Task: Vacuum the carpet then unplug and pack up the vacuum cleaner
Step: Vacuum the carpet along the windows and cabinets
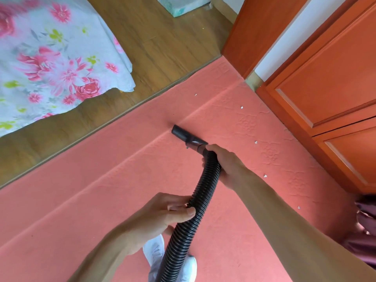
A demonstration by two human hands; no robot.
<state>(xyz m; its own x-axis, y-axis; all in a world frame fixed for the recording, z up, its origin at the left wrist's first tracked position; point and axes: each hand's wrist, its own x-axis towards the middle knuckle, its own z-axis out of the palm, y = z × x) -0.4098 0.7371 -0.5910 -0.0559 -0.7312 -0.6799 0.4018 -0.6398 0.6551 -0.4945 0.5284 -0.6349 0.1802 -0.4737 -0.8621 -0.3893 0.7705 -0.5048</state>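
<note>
Two hands are showing, the left hand (pixel 162 214) and the right hand (pixel 225 165), and both are holding one black hose (pixel 195 202). One nozzle (pixel 183 135) is sitting at its end. One pink carpet (pixel 101 200) is lying on the floor. Five little white scraps are lying on it: (pixel 195 94), (pixel 241 107), (pixel 255 142), (pixel 265 176) and (pixel 298 207). One flowery sheet (pixel 50 64) is hanging down. Two white shoes (pixel 156 251) are peeking out below.

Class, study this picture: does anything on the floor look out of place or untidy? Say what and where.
Small white scraps lie scattered on the pink carpet, in a loose line along the orange cabinet, to the right of the nozzle. They stand out as litter not yet picked up. The carpet also shows raised creases running diagonally.
</note>
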